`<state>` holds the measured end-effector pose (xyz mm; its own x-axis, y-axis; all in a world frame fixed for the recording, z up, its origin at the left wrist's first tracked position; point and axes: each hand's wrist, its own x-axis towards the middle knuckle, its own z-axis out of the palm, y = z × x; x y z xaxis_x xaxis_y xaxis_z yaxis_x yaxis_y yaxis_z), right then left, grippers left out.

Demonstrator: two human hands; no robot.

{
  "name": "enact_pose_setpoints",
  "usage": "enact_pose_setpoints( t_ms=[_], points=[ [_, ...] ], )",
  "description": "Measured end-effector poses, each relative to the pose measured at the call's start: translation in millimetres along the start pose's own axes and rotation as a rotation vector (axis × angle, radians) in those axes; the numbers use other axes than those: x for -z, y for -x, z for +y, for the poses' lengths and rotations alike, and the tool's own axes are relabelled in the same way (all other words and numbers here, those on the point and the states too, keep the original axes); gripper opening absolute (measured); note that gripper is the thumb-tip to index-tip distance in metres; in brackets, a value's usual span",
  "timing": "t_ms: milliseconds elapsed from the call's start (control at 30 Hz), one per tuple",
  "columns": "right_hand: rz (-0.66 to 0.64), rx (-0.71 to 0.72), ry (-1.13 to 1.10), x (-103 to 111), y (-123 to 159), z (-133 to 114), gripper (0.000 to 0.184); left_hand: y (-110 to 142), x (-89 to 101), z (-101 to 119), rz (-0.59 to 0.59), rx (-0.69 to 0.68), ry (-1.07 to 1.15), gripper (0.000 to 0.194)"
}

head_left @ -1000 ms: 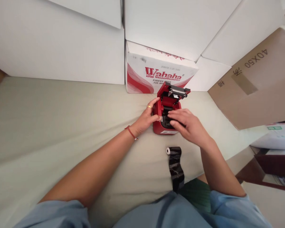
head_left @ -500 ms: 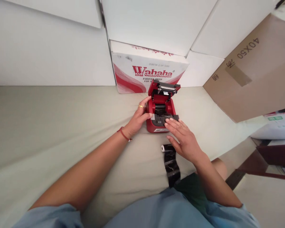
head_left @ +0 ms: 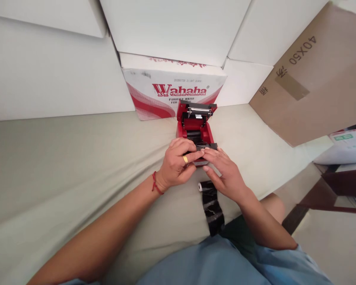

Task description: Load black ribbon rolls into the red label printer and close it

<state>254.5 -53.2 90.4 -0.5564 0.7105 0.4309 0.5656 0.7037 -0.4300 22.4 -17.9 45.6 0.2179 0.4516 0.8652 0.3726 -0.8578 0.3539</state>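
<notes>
A small red label printer (head_left: 179, 130) stands with its lid (head_left: 197, 113) raised, showing a roller and black workings. Black ribbon (head_left: 194, 136) lies inside it. Over the printer's front part is my left hand (head_left: 178, 160), its index finger stretched toward my right fingertips, the thumb apart and other fingers bent; what lies under them is hidden. My right hand (head_left: 225, 172) rests its outstretched fingers on the front right edge, thumb spread. A loose length of black ribbon (head_left: 212, 209) with a white-ended core (head_left: 199, 187) lies on the cloth below my right hand.
A Wahaha carton (head_left: 175, 91) stands right behind the printer, with white boxes (head_left: 172, 27) stacked around it. A brown cardboard box (head_left: 323, 83) leans at the right. Pale green cloth (head_left: 106, 158) covers the surface.
My left hand has left the printer's left side and come over its front, close to my right fingers. My right hand stays at the front right edge. The view has shifted slightly.
</notes>
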Motion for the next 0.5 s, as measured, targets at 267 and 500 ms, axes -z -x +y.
enact_pose_setpoints(
  t_ms=[267,500],
  points=[
    [0.332,-0.189,-0.069,24,-81,51,0.056,9,-2.2,-7,-0.075,-0.01,-0.029,0.033],
    [0.224,-0.19,0.037,16,-146,92,0.082,19,-4.1,-9,-0.108,0.082,0.013,0.04]
  ],
)
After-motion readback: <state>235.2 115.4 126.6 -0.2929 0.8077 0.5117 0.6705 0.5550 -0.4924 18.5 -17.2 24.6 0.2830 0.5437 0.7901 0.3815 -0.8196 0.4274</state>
